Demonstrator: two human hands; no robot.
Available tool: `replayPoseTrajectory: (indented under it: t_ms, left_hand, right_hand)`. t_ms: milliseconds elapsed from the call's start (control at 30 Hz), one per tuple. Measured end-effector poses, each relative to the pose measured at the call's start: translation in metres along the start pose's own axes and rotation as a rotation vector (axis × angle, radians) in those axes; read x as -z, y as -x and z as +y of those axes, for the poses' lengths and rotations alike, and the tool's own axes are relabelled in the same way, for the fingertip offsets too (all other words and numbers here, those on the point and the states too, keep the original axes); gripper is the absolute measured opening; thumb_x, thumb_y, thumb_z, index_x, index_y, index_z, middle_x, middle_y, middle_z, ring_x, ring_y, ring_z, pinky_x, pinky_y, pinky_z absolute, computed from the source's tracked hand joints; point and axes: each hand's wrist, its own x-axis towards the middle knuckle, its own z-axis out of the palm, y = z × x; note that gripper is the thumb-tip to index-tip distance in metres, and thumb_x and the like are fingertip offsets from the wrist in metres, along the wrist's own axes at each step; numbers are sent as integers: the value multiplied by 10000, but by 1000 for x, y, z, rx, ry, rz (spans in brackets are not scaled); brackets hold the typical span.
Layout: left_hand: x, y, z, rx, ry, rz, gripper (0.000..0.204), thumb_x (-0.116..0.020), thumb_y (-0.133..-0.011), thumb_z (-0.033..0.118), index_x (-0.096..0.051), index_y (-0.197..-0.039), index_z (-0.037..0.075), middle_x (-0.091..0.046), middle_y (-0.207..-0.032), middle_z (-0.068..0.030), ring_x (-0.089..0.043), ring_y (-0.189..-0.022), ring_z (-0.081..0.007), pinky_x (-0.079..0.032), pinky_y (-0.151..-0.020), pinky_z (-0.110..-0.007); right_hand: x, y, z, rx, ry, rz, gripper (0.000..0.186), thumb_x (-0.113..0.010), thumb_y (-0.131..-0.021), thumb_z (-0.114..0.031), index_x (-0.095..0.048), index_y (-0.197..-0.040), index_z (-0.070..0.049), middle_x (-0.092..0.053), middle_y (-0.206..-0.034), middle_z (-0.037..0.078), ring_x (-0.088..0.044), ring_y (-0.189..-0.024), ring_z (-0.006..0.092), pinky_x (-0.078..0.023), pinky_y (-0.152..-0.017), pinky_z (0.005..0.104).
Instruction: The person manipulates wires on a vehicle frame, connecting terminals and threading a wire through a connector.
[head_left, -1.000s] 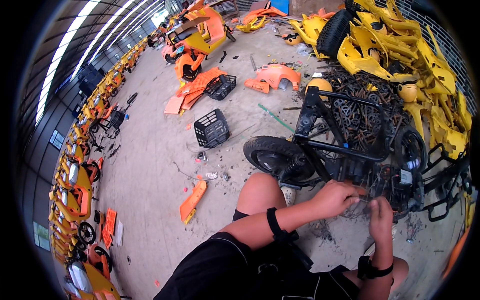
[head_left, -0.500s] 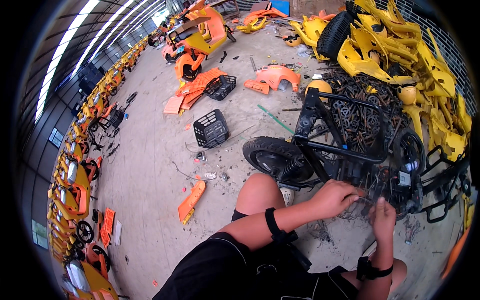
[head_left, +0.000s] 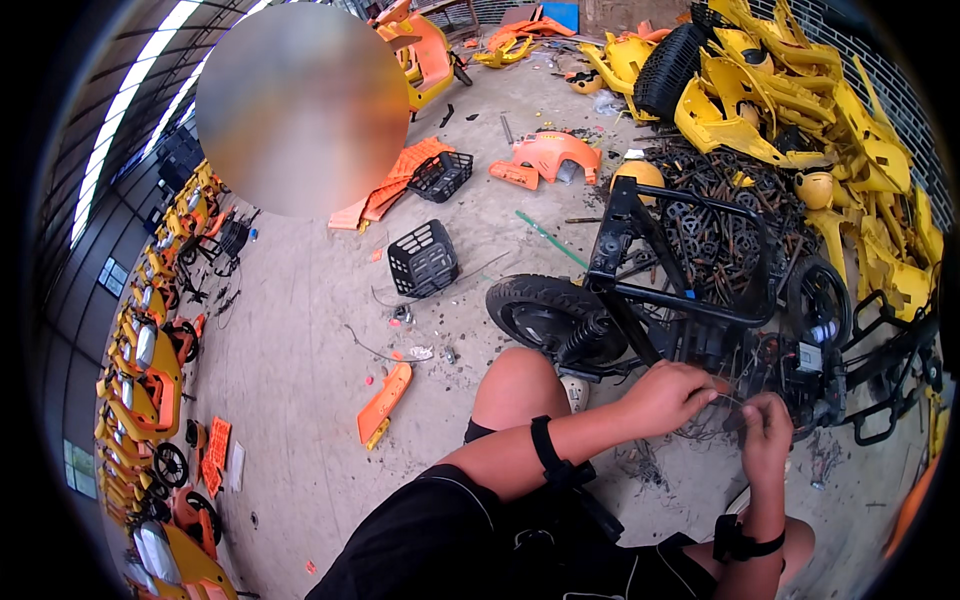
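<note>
A stripped black scooter frame lies in front of me, with a wheel at its left and loose wiring at its near side. My left hand is closed in a pinch on a thin wire by that wiring. Close by on the right, my right hand has its thumb and fingers curled together at the wire's other end. Something dark shows beside its fingertips, too small to name. A grey box-shaped part sits on the frame just beyond my hands.
Behind the frame lies a heap of dark metal parts, with yellow body panels piled at the right. Black baskets and an orange panel lie on the floor. Scooters line the left. A round blur hides the upper left.
My right thumb, raised before, is now bent down against the fingers, and that hand has tilted slightly toward the left one. My left hand stays almost where it was.
</note>
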Motion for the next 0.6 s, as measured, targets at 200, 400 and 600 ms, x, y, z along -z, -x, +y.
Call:
replayPoseTrajectory:
  t_ms: [200, 400, 600]
  left_hand:
    - [-4, 2, -6, -22, -18, 18, 182, -628, -926, 238, -671, -914, 61, -662, -821, -99, -636, -830, -307, -457, -790, -427]
    - [2, 1, -3, -75, -39, 56, 157, -653, -907, 222, -689, -908, 69, -674, -811, -101, -646, -812, -305, -466, -761, -432]
    - [3, -13, -7, -156, -174, 48, 103, -726, -842, 184, -705, -863, 85, -680, -776, -75, -639, -730, -302, -466, -692, -406]
  right_hand:
    - [2, 4, 5, -171, 7, -67, 214, -576, -974, -113, -533, -807, 12, -556, -720, 69, -496, -645, 153, -418, -610, 294]
    - [-1, 4, 2, -381, -149, -40, 349, -507, -1034, -235, -520, -753, -29, -528, -642, 0, -458, -571, 74, -383, -534, 255]
    - [0, -1, 13, -469, -287, -57, 416, -493, -1033, -287, -537, -704, -36, -502, -562, -13, -459, -491, 61, -354, -459, 253]
